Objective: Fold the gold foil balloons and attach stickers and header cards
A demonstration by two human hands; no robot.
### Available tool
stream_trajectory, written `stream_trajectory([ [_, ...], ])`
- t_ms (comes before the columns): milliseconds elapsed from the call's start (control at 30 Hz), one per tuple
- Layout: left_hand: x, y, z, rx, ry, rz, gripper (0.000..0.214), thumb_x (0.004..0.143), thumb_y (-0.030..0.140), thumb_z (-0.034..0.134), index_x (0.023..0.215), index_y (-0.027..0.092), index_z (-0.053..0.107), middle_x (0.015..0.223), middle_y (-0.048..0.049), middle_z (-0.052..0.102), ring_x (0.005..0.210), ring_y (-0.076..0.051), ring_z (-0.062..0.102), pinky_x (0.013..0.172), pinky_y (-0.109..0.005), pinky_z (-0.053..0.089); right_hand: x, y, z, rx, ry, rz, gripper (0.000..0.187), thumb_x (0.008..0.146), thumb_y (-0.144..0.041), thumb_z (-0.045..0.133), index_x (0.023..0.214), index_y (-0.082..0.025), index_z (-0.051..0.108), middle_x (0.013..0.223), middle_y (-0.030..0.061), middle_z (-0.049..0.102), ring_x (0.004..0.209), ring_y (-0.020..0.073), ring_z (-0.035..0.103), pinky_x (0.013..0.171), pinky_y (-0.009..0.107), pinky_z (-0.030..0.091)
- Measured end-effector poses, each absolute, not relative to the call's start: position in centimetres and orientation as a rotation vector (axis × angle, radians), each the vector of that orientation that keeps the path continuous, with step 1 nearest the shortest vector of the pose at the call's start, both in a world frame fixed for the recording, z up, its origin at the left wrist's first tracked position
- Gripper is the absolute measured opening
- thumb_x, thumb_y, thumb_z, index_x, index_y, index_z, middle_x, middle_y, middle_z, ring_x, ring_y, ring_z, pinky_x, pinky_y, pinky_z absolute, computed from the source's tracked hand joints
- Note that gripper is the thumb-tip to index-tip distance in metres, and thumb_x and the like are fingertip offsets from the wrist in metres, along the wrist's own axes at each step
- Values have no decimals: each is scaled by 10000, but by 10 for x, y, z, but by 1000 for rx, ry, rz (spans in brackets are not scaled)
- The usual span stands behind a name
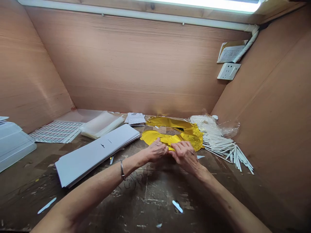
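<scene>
A flat, shiny gold foil balloon (194, 134) lies uninflated on the table in a curved shape, with small tabs at its edges. My left hand (157, 150) is closed on the near edge of the foil, its thumb on top. Close beside it, my right hand (185, 155) pinches the same edge, fingers bent over the gold material. A small folded bit of foil shows between the two hands. What lies under the fingers is hidden.
Thin white straws (225, 147) lie heaped at the right. At left are a stack of long white cards (97, 152), clear plastic sleeves (103, 124), a printed label sheet (57, 132) and a translucent stack (14, 142). White paper scraps (177, 206) dot the brown table (145, 207).
</scene>
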State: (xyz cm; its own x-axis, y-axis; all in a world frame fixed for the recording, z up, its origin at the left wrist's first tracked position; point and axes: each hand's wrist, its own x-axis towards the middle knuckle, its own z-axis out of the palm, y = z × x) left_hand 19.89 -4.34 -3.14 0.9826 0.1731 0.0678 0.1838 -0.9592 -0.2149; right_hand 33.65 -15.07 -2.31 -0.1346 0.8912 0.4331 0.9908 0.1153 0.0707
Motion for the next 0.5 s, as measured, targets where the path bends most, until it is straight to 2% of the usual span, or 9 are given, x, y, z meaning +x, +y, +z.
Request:
stream_trajectory([
  [133, 192, -34, -12, -2970, -263, -84, 139, 754, 130, 416, 725, 127, 552, 657, -84, 605, 583, -174, 549, 696, -317, 406, 333, -156, -34, -1765, -2217, -573, 218, 820, -262, 461, 946, -127, 576, 852, 115, 619, 819, 219, 508, 767, 346, 322],
  [233, 186, -31, 4, -3075, -373, -92, 109, 698, 120, 466, 711, 126, 574, 619, -70, 592, 587, -176, 540, 598, -272, 388, 332, -150, -34, -1829, -2039, -394, 174, 797, -142, 420, 806, -140, 594, 735, 74, 614, 713, 178, 516, 687, 300, 332],
  [300, 182, -28, 11, -3232, -537, -200, 111, 674, 106, 474, 690, 130, 581, 597, -38, 575, 589, -152, 524, 564, -236, 369, 333, -145, -26, -1859, -1900, -84, 173, 773, -173, 447, 650, -151, 566, 596, 29, 564, 600, 145, 493, 591, 265, 323],
  [367, 179, -24, 15, -3473, -781, -404, 105, 661, 103, 477, 674, 129, 578, 583, -3, 553, 578, -119, 500, 544, -205, 359, 335, -140, -16, -1817, -1750, 363, 217, 737, -255, 501, 544, -157, 511, 488, -13, 482, 496, 111, 443, 501, 236, 292],
  [433, 176, -19, 14, -3745, -1106, -646, 63, 638, 123, 505, 653, 120, 565, 554, 19, 524, 537, -94, 473, 514, -191, 355, 337, -135, -10, -1688, -1571, 827, 253, 683, -330, 554, 512, -157, 486, 443, -37, 439, 438, 90, 413, 453, 219, 282],
  [500, 172, -16, 8, -3914, -1514, -819, 33, 592, 137, 547, 613, 111, 548, 501, 28, 489, 465, -76, 434, 460, -189, 335, 338, -131, -11, -1551, -1387, 1155, 247, 620, -357, 603, 529, -147, 509, 441, -42, 457, 413, 82, 418, 436, 212, 304],
])
